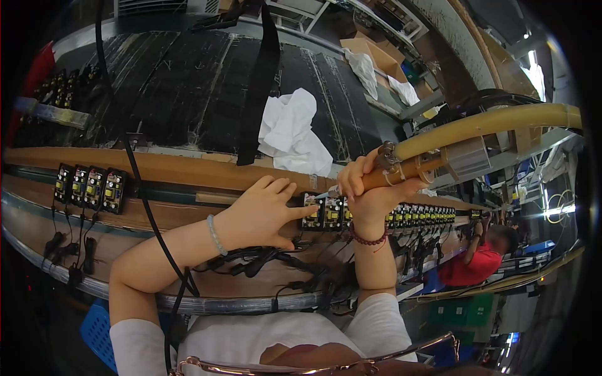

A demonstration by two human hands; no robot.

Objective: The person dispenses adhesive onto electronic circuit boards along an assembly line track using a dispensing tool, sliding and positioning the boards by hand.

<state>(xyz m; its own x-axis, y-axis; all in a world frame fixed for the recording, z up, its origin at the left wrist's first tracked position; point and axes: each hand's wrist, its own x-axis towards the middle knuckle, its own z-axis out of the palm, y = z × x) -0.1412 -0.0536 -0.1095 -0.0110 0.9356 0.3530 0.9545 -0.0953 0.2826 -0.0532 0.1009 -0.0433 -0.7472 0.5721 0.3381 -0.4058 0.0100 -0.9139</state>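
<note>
My right hand (374, 194) is wrapped round a brown-bodied glue gun (392, 175) fed by a thick yellow hose (495, 128). The gun's thin tip points down-left toward a small circuit board (311, 212) at the left end of a long row. My left hand (266, 210) has its fingers spread, and the index fingertip reaches that board's edge; whether it presses on it I cannot tell. Black cables (254, 263) lie bunched under my left hand. Part of the row of boards (420, 216) is hidden behind my right wrist.
More boards with cables (94, 188) stand at the left of the wooden ledge (163, 164). A white cloth (295, 131) lies on the black conveyor belt (182, 88). One loose black cord (135, 163) hangs across the view. A person in a red shirt (470, 269) works farther right.
</note>
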